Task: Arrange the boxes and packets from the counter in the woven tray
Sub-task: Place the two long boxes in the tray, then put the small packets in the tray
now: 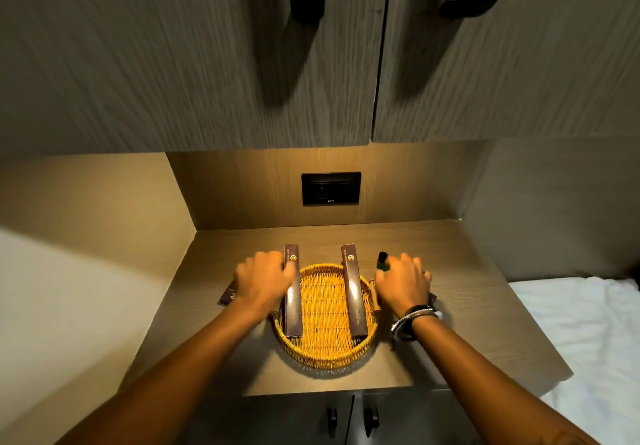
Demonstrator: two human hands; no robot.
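Note:
A round woven tray (325, 354) sits in the middle of the counter. Two long dark boxes lie in it lengthwise, one along the left side (292, 292) and one along the right side (353, 292), their far ends sticking out over the rim. My left hand (263, 280) hovers palm down just left of the tray, over a dark packet (228, 295) lying on the counter. My right hand (403, 283) is palm down right of the tray, beside a small dark bottle (382, 261) standing upright. Whatever lies under either palm is hidden.
The wooden counter (242, 243) sits in a niche with side walls and a black wall socket (330, 188) behind. Upper cabinet doors with black handles hang overhead. White bedding (581, 327) lies at the right. Lower cabinet doors are below the counter's front edge.

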